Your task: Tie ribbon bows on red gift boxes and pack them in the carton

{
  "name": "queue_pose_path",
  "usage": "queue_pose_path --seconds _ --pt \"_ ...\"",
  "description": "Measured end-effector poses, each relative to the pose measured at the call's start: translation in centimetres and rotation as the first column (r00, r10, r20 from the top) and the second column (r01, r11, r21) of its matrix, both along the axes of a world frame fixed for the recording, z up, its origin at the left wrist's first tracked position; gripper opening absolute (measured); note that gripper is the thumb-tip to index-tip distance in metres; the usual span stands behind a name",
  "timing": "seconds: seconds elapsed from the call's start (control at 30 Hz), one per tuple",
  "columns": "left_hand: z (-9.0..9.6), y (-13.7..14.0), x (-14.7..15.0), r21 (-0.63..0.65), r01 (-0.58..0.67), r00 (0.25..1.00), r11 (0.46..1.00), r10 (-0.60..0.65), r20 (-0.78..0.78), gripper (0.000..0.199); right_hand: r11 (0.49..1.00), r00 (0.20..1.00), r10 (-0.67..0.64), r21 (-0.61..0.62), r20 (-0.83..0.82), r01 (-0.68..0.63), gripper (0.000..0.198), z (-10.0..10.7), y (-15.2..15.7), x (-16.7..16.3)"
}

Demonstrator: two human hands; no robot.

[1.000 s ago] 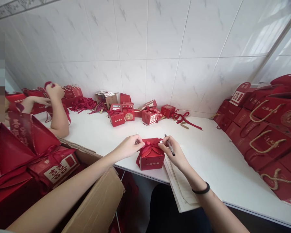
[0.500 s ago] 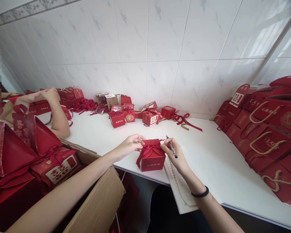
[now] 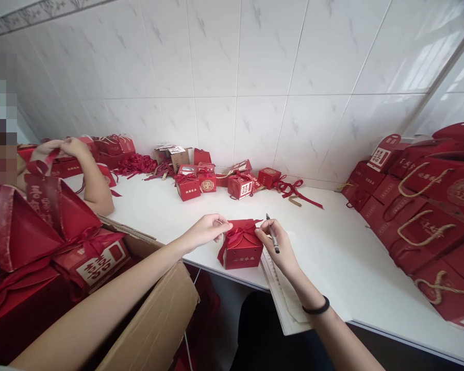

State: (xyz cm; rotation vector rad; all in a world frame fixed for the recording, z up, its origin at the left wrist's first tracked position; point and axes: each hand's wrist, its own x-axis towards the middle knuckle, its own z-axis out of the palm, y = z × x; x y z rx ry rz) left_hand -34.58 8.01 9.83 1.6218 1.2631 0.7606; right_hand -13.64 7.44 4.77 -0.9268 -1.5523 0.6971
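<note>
Head view — red box (image 3: 243,257) between hands (image 3: 208,229) — ribboned boxes (image 3: 95,265) in carton (image 3: 154,314)

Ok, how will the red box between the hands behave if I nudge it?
The red box looks like folded card, so it's probably light unless filled, and dentable. Its flat sides suggest sliding, not rolling. The drooping ribbon should flop loosely.

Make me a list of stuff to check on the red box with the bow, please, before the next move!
1. Red box upright on the white table: ok.
2. Bow formed on top: ok.
3. Left hand gripping the bow: cannot tell; its fingertips are at the bow's left side.
4. Right hand free of other things: not ok; it holds a pen.
5. Notebook fully on the table: not ok; it sticks out past the front edge.
</note>
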Motion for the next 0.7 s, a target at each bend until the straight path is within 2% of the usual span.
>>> queue_pose_path --seconds 0.1,0.17,0.27,0.33,0.5,0.6,0.7 --pt "-0.1 0.0 -0.1 -0.030 -0.019 0.998 0.999 0.017 -0.063 0.041 1.000 1.000 -0.001 0.002 -0.008 0.001 0.026 0.0 0.0 -0.1" --pt "-0.1 0.0 -0.2 -0.061 0.005 0.996 0.998 -0.010 -0.084 0.039 1.000 1.000 -0.003 -0.003 -0.007 0.003 0.026 0.1 -0.1 -0.1" --pt "-0.2 0.0 -0.2 -0.112 0.086 0.995 0.990 -0.090 -0.037 0.032 1.000 1.000 -0.005 -0.004 -0.008 0.005 0.028 0.0 0.0 0.0" --pt "-0.2 0.0 -0.1 -0.112 0.103 0.994 0.988 -0.101 0.030 0.031 1.000 1.000 -0.007 -0.003 -0.015 0.007 0.028 0.0 0.0 0.0" --pt "0.1 0.0 0.2 -0.108 0.032 0.979 0.994 -0.009 0.204 0.031 1.000 0.999 -0.006 -0.007 -0.039 0.006 0.027 -0.3 -0.1 -0.3" --pt "0.5 0.0 0.4 -0.225 -0.002 0.938 0.974 0.079 0.338 0.023 1.000 0.999 0.011 0.004 -0.043 -0.011 0.026 -0.3 -0.4 -0.7" --pt "1.0 0.0 0.3 -0.354 -0.009 0.852 0.935 0.193 0.487 0.024 1.000 0.999 0.023 0.012 -0.048 -0.022 0.026 -0.3 -0.7 -1.1"
